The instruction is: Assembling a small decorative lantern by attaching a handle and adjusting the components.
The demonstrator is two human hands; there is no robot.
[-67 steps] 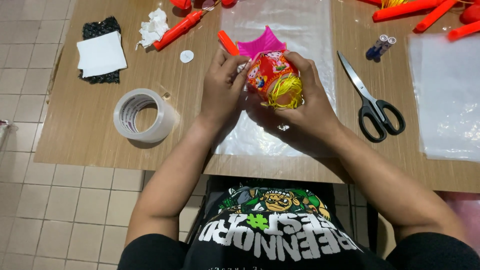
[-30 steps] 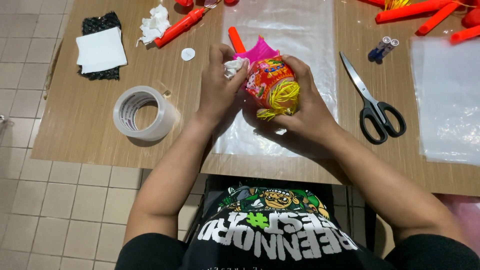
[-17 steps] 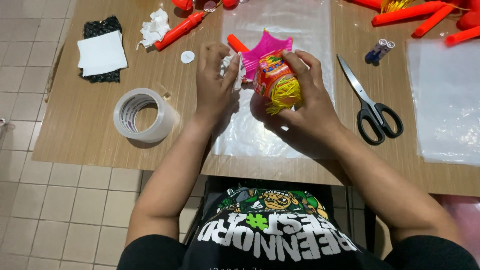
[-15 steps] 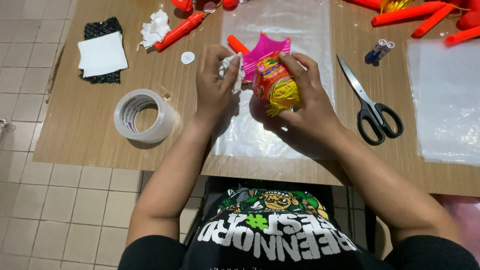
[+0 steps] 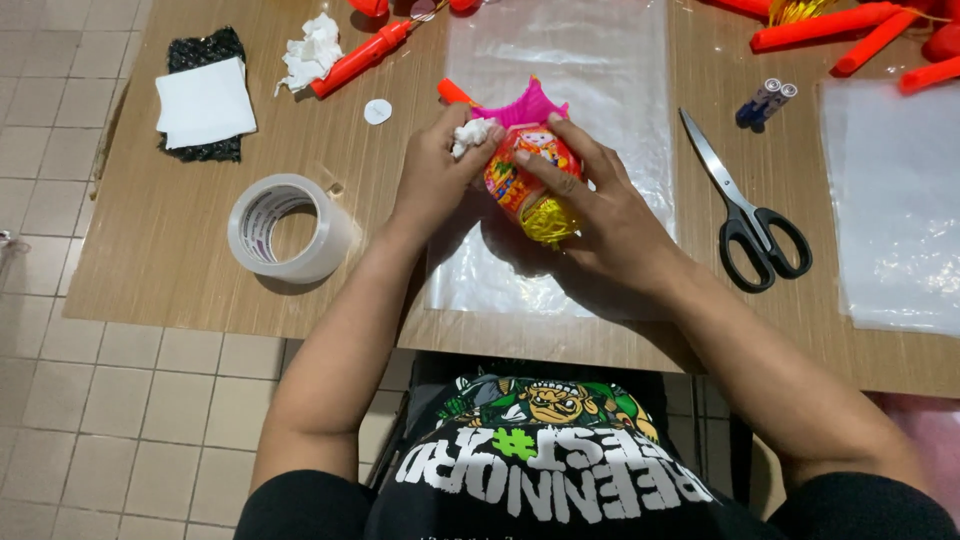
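Note:
Both my hands hold a small orange and red patterned bundle (image 5: 520,180) with a yellow ribbon tuft (image 5: 545,220) at its near end. A pink crinkled paper piece (image 5: 520,105) sticks out behind it. My left hand (image 5: 435,175) grips the bundle's left side and also pinches a scrap of white tissue (image 5: 470,135). My right hand (image 5: 600,215) wraps the right side, fingers over the top. The bundle is just above a clear plastic sheet (image 5: 580,60) on the wooden table (image 5: 180,270).
A roll of clear tape (image 5: 285,230) lies left of my hands. Black-handled scissors (image 5: 745,210) lie to the right. A white pad on black mesh (image 5: 205,100), crumpled tissue (image 5: 310,50), orange-red sticks (image 5: 365,60), two small blue tubes (image 5: 765,100) and another plastic sheet (image 5: 895,190) surround them.
The bundle has turned in my hands, its yellow tuft now pointing towards me. My left hand has moved up its left side, still pinching the tissue.

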